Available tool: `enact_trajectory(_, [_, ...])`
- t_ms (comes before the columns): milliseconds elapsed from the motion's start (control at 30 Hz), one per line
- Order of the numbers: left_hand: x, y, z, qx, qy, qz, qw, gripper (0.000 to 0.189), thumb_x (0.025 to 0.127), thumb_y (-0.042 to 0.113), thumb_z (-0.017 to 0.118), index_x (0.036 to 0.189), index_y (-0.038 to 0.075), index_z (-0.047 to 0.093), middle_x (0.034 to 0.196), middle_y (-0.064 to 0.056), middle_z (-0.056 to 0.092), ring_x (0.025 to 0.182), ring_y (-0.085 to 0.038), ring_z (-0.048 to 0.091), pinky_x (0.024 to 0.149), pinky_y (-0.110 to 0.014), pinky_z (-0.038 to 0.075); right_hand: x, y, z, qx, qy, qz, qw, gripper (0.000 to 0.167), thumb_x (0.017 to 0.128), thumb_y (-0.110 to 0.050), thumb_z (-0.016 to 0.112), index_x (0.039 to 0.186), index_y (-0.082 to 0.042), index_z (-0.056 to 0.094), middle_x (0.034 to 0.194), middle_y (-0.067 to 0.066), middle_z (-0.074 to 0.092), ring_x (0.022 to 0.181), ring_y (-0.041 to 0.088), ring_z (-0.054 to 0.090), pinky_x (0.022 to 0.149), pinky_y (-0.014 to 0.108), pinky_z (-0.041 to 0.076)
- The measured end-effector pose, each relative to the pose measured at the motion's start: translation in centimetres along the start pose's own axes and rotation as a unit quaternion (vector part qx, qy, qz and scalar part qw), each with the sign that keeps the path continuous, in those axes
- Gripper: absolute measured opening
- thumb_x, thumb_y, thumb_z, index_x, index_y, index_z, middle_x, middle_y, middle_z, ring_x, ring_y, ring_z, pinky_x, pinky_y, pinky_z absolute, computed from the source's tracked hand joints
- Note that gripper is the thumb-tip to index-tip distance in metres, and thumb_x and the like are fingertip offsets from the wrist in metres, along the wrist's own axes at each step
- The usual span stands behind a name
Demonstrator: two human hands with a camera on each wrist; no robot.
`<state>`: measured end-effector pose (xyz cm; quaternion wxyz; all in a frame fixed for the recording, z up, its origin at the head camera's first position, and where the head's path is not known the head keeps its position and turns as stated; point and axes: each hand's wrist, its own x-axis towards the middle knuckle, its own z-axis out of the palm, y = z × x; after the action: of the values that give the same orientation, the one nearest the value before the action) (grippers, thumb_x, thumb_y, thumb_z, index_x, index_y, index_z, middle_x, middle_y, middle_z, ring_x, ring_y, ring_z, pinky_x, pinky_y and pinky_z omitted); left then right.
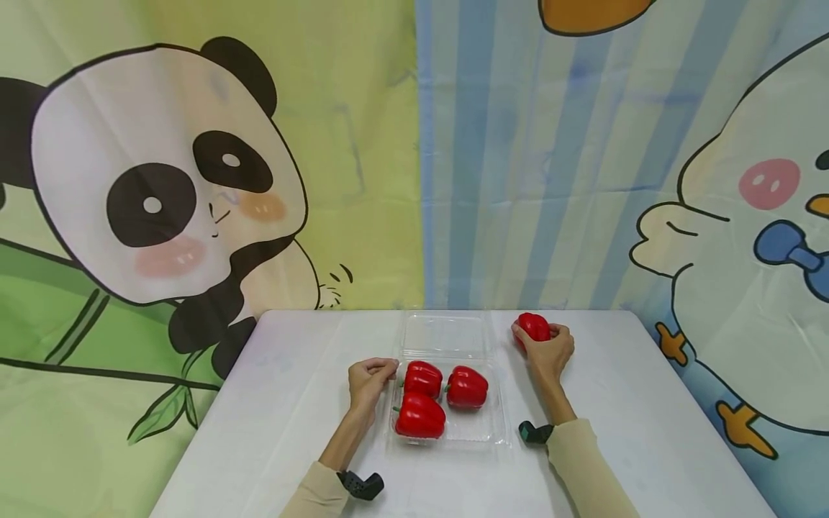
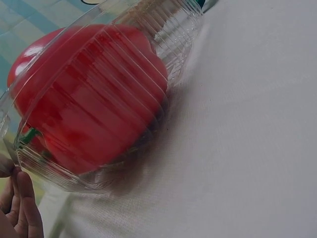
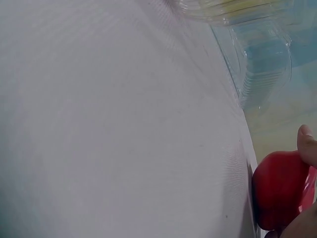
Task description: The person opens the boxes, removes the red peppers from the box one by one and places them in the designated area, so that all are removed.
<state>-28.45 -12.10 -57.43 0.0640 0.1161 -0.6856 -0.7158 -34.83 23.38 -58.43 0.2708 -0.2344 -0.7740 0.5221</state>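
A clear plastic clamshell box (image 1: 476, 429) lies with its lid folded back on the white table. Inside its tray sit three red bell peppers (image 1: 419, 415), two on the left side and one toward the back right. My left hand (image 1: 368, 383) pinches the box's left rim between thumb and fingers; the left wrist view shows the fingertips (image 2: 30, 198) at the ribbed plastic edge. To the right of the box, near the table's back edge, my right hand (image 1: 549, 352) grips another red bell pepper (image 1: 534, 326), thumb on one side and fingers on the other.
The open lid (image 1: 445, 335) extends behind the tray toward the back edge of the white table (image 1: 278, 432). A printed curtain (image 1: 363, 158) with a panda and a white bird hangs right behind the table. Dark wrist cameras (image 1: 363, 486) are strapped on both wrists.
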Motion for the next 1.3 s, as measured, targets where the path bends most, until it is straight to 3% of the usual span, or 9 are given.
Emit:
enact_trajectory(300, [0.2, 0.0, 0.0, 0.002, 0.000, -0.001, 1.0000, 0.014, 0.094, 0.004, 0.080, 0.101, -0.009, 0.081, 0.090, -0.019, 0.083, 0.065, -0.006, 0.069, 0.062, -0.018, 0.055, -0.4, -0.2, -0.3, -0.003, -0.013, 0.013, 0.9998, 0.085, 0.086, -0.033, 0.092, 0.148, 0.006, 0.049, 0.149, 0.029, 0.055, 0.143, 0.045, 0.048, 0.116, 0.066, 0.050])
enact_trajectory(633, [0.0, 0.2, -0.1, 0.006, -0.001, -0.006, 1.0000, 0.017, 0.094, 0.006, 0.081, 0.103, -0.008, 0.082, 0.089, -0.015, 0.083, 0.065, -0.005, 0.068, 0.063, -0.017, 0.054, -0.7, -0.4, -1.0, -0.006, -0.031, 0.019, 0.9993, 0.093, 0.083, -0.038, 0.094, 0.152, 0.005, 0.049, 0.153, 0.029, 0.054, 0.143, 0.045, 0.048, 0.117, 0.065, 0.050])
enact_trajectory(867, [0.1, -0.2, -0.2, 0.008, 0.005, -0.010, 0.9999, 0.017, 0.094, 0.006, 0.082, 0.102, -0.009, 0.081, 0.089, -0.017, 0.083, 0.065, -0.006, 0.068, 0.062, -0.018, 0.054, -1.2, -1.3, -1.9, -0.014, -0.034, -0.013, 0.9992, 0.092, 0.085, -0.035, 0.093, 0.155, 0.003, 0.047, 0.153, 0.027, 0.052, 0.142, 0.044, 0.046, 0.117, 0.065, 0.050])
enact_trajectory(1067, [0.1, -0.2, -0.3, 0.006, 0.004, -0.010, 0.9999, 0.018, 0.094, 0.007, 0.082, 0.102, -0.008, 0.082, 0.085, -0.013, 0.082, 0.065, -0.006, 0.068, 0.062, -0.018, 0.053, -1.7, -2.8, -2.7, -0.003, -0.024, -0.041, 0.9989, 0.090, 0.082, -0.033, 0.095, 0.153, 0.002, 0.053, 0.148, 0.026, 0.056, 0.138, 0.043, 0.050, 0.113, 0.065, 0.050])
enact_trajectory(1300, [-0.1, 0.1, -0.1, 0.005, -0.003, -0.001, 1.0000, 0.019, 0.094, 0.009, 0.082, 0.102, -0.009, 0.081, 0.083, -0.010, 0.082, 0.065, -0.006, 0.068, 0.061, -0.018, 0.053, -2.6, -4.2, -3.9, 0.001, -0.041, -0.059, 0.9974, 0.086, 0.083, -0.029, 0.094, 0.156, -0.004, 0.054, 0.153, 0.023, 0.057, 0.141, 0.043, 0.053, 0.112, 0.067, 0.053])
